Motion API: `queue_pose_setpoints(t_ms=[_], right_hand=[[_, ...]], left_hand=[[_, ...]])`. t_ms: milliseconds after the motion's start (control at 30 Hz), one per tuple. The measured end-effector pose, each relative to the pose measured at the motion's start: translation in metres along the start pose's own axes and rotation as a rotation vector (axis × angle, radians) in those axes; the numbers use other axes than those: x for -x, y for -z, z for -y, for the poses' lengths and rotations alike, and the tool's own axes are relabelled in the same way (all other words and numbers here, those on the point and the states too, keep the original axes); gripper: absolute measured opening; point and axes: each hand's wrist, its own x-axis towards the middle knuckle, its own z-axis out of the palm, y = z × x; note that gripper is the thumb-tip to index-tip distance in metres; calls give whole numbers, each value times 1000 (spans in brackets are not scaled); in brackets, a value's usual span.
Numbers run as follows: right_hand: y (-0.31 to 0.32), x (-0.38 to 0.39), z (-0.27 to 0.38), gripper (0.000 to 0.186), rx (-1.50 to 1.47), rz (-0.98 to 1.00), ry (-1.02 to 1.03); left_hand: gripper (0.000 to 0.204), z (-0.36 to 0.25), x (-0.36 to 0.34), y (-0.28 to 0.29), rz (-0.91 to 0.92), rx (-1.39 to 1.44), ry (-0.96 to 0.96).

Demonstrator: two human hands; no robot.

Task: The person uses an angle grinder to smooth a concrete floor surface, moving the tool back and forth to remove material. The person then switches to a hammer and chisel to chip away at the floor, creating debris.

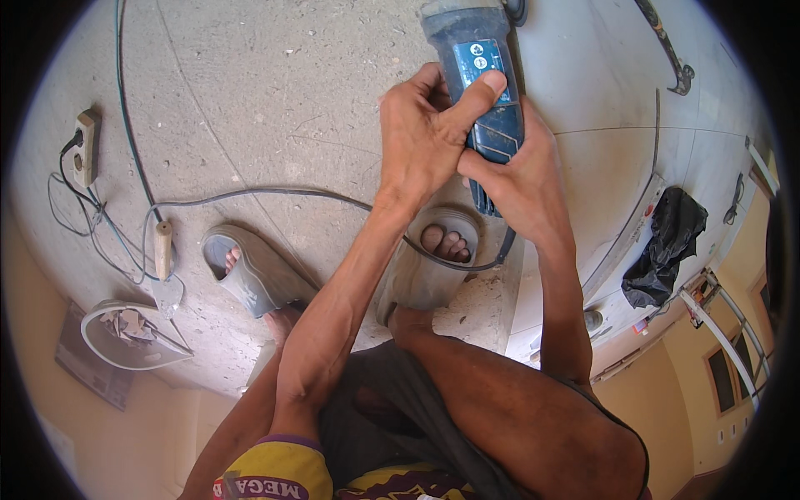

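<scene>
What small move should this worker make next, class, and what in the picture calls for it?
Probably, the left hand should guide the power cord clear of the right slide sandal while the right hand holds the blue angle grinder. The cord loops across that sandal near bare toes and might snag; whether it touches them is unclear.

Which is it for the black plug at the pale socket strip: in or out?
In, by the look of it: the black plug sits against the socket strip's face, no prongs showing.
</scene>
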Motion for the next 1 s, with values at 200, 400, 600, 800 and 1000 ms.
queue_pose_setpoints(t_ms=[200,400,600,800,1000], right_hand=[[-1,3,-3,67,-39,0,11],[5,10,2,74,32,20,-16],[2,24,5,81,-15,56,27],[13,4,54,70,-98,111,53],[13,-25,88,62,-41,114,210]], left_hand=[[48,0,4,0,4,13,14],[48,-7,13,-2,9,-2,82],[43,-15,31,7,-46,-75,48],[51,-46,7,22,-177,-131,-166],[80,-89,-83,103,-199,-153,-411]])
